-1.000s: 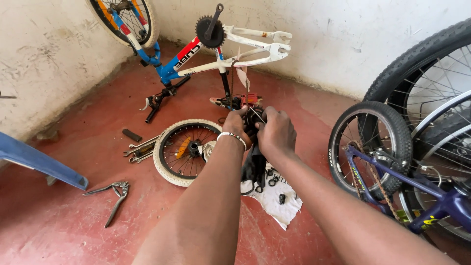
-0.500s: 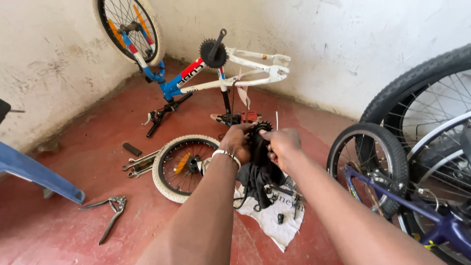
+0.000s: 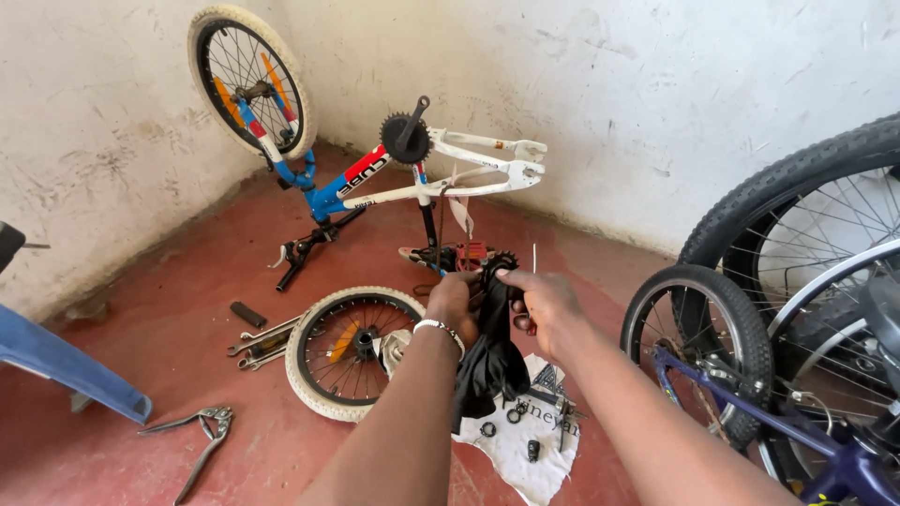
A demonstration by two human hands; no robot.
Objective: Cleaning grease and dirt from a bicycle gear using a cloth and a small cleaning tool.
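A worn red concrete floor (image 3: pixel 169 375) meets rough whitewashed walls (image 3: pixel 656 94) in a corner. In the middle, the left hand (image 3: pixel 457 302) and right hand (image 3: pixel 547 305) together grip a black toothed sprocket wrapped in a black rag (image 3: pixel 492 351), both closed on it above a white cloth strewn with small black parts (image 3: pixel 525 445). Far behind stands an upside-down blue, red and white bicycle frame (image 3: pixel 394 178). A loose small cream-tyred wheel (image 3: pixel 352 351) lies just left of the hands, with silver spanners (image 3: pixel 258 342) beside it and pliers (image 3: pixel 202 436) nearer. A blue plastic chair leg (image 3: pixel 66 365) sits at the left; a purple bicycle with black tyres (image 3: pixel 750 375) crowds the right.
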